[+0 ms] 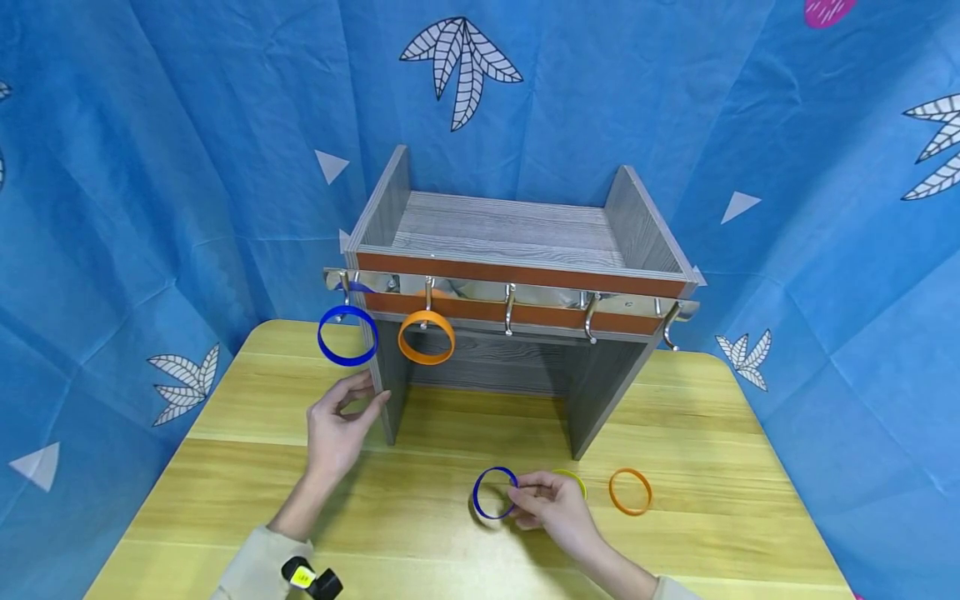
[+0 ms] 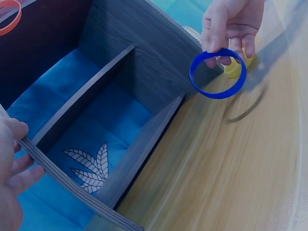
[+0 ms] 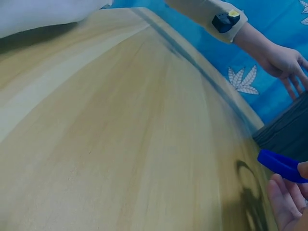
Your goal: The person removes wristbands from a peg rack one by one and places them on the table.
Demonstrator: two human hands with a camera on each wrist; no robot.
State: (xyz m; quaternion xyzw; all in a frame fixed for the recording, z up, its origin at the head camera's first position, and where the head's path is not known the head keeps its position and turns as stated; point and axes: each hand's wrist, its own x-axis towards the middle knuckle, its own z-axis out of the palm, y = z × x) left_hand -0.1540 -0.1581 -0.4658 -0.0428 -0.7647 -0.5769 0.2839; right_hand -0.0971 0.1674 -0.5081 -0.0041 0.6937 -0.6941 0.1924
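Note:
Between the thumb and fingers of the right hand (image 1: 557, 508) a blue ring (image 1: 476, 495) is pinched; the left wrist view shows this ring (image 2: 217, 95) held above the table, its shadow below. The left hand (image 1: 339, 425) grips the front edge of the grey shelf's left side panel (image 1: 382, 367), thumb on one side and fingers on the other. Just above that hand, another blue ring (image 1: 347, 362) hangs from the leftmost hook (image 1: 345, 287) of the metal rail. An orange ring (image 1: 426, 360) hangs from the hook beside it.
Behind the right hand a yellow ring (image 1: 578, 479) lies partly hidden on the wooden table (image 1: 420, 533). Right of it lies an orange ring (image 1: 630, 512). Several hooks without rings, one of them at mid-rail (image 1: 509, 308), jut from the shelf front. A blue patterned curtain (image 1: 247, 167) surrounds the table.

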